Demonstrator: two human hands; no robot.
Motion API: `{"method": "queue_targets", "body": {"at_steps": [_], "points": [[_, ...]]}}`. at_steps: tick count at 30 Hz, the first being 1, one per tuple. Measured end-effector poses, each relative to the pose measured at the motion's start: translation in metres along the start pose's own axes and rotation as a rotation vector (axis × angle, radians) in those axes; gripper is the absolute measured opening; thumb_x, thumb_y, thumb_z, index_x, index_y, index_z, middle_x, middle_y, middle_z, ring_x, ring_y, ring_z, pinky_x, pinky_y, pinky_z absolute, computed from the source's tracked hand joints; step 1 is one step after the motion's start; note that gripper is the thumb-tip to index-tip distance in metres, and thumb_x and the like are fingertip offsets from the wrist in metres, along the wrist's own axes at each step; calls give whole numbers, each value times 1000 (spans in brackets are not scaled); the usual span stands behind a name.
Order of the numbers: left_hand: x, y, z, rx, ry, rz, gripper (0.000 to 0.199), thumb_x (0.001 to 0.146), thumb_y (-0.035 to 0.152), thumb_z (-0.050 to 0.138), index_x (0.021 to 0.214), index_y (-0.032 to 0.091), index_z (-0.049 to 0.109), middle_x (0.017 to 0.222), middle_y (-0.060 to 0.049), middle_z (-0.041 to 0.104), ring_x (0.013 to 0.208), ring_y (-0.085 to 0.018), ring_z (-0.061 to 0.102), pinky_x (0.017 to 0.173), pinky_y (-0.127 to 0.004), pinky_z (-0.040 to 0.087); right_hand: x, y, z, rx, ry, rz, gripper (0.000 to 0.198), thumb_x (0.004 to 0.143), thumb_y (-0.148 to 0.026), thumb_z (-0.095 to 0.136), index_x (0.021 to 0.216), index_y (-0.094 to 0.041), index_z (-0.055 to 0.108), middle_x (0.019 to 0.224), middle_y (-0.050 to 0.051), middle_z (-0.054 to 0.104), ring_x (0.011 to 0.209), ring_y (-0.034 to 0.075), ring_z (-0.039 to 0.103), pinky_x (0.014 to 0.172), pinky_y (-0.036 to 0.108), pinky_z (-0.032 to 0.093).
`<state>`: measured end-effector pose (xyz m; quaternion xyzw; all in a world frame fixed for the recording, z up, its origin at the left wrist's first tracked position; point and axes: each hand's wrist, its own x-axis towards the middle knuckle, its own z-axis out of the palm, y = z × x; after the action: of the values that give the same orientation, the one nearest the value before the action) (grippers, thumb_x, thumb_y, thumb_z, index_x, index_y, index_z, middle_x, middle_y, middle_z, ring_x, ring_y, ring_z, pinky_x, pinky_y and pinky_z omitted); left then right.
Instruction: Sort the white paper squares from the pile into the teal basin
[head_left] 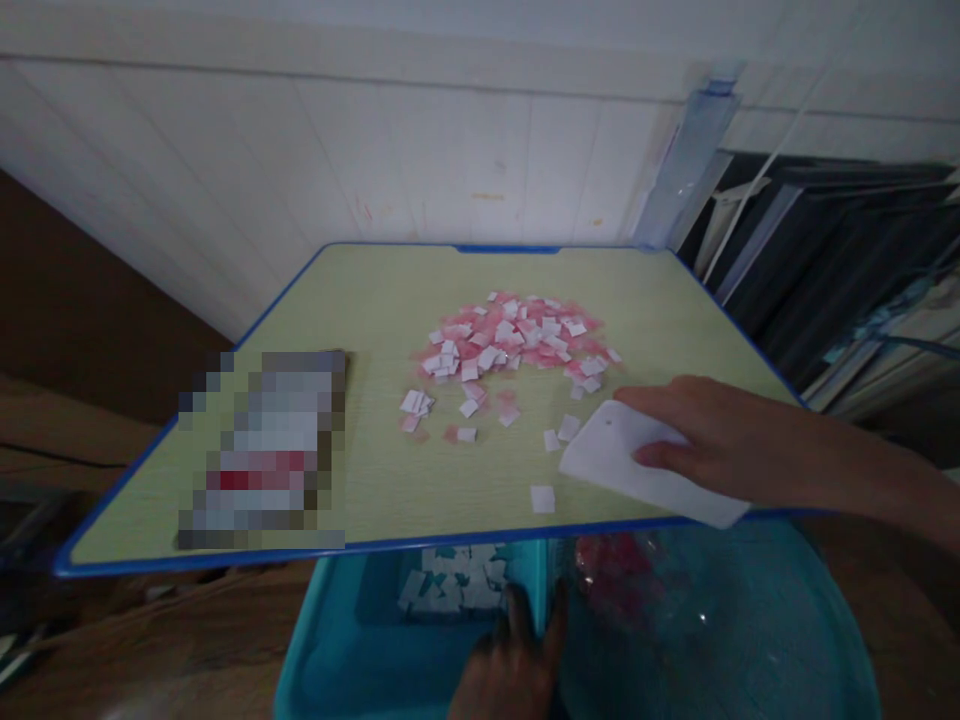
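Note:
My right hand (694, 440) grips a white plastic scraper (622, 450), its edge resting on the low table (300, 310) with a blue rim. Beside the scraper lie a few loose small white squares (543, 499). Farther in, many white squares and pink petal-like pieces (517, 335) form a scattered pile. Below the front edge, my left hand (510, 665) reaches into shadow, thumb and finger on either side of the teal box's wall (541, 580). Inside the teal box (296, 650), white squares (457, 585) are gathered at the far end.
A blurred-out flat object (270, 440) lies at the table's left. To the right of the box is a round, glossy container (712, 640) with red pieces (619, 575) inside. A clear plastic bottle (690, 160) and dark stacked panels (832, 250) stand at the right, against the wall.

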<state>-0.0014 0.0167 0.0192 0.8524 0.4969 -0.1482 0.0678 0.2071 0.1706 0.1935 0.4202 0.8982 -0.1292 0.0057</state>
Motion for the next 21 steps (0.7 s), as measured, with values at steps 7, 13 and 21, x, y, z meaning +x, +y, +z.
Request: {"method": "queue_targets", "body": {"at_steps": [7,13,21], "points": [[0,6,-4,63,26,-79,70,81,-1,40,140,37,37,122,-21,62,69,-18,69,61,-26,56,18,-1,5,262,-119,75,17,79,-23,56,95,-19,63,93,7,69,86,23,64,73,33,47],[-2,5,-2,39,74,-60,62,85,8,43,140,37,37,117,-20,65,65,-17,68,57,-25,55,33,-26,8,289,-151,71,25,77,-23,58,100,-15,63,105,12,68,99,26,61,80,35,45],[-2,8,-1,65,122,-77,60,85,11,47,138,38,40,115,-19,66,59,-15,66,56,-25,55,41,-66,27,251,-162,-63,21,78,-24,58,97,-14,61,90,12,67,83,25,62,65,32,40]]}}
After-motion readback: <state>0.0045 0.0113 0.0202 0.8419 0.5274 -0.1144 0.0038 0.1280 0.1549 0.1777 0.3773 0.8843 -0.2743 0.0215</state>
